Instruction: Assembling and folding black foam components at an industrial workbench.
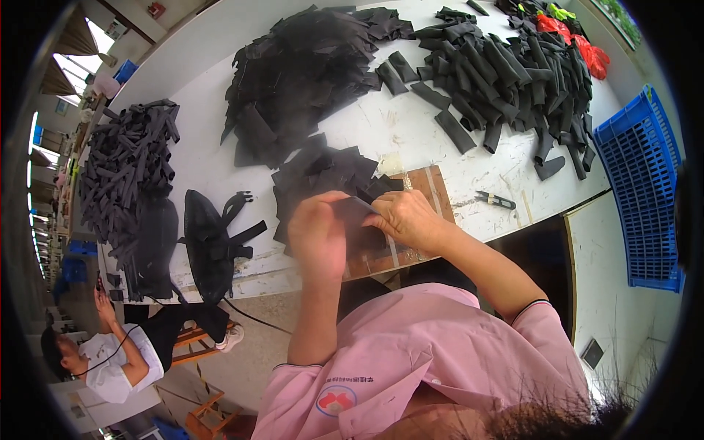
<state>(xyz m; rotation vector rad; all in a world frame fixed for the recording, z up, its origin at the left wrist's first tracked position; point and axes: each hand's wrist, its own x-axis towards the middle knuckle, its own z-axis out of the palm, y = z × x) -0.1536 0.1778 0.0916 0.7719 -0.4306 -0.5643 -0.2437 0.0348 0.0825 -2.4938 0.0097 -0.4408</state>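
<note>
My left hand [317,229] and my right hand [412,218] are close together near the front edge of the white table. Between them is a small black fabric piece [355,211], pinched by the fingers of both. My left fingers are partly hidden and a little blurred. Just beyond and beneath the hands lies a loose stack of black fabric pieces [326,170]. Part of it rests on a brown wooden board [429,183]. To the right of my right hand lies a pair of thread snips [496,199].
A large heap of flat black pieces [293,73] covers the far middle. Black fabric tubes [506,77] are piled far right, narrower strips [128,169] at left beside a black strapped pouch [209,242]. A blue crate [645,198] stands right. Another person [117,359] sits at left.
</note>
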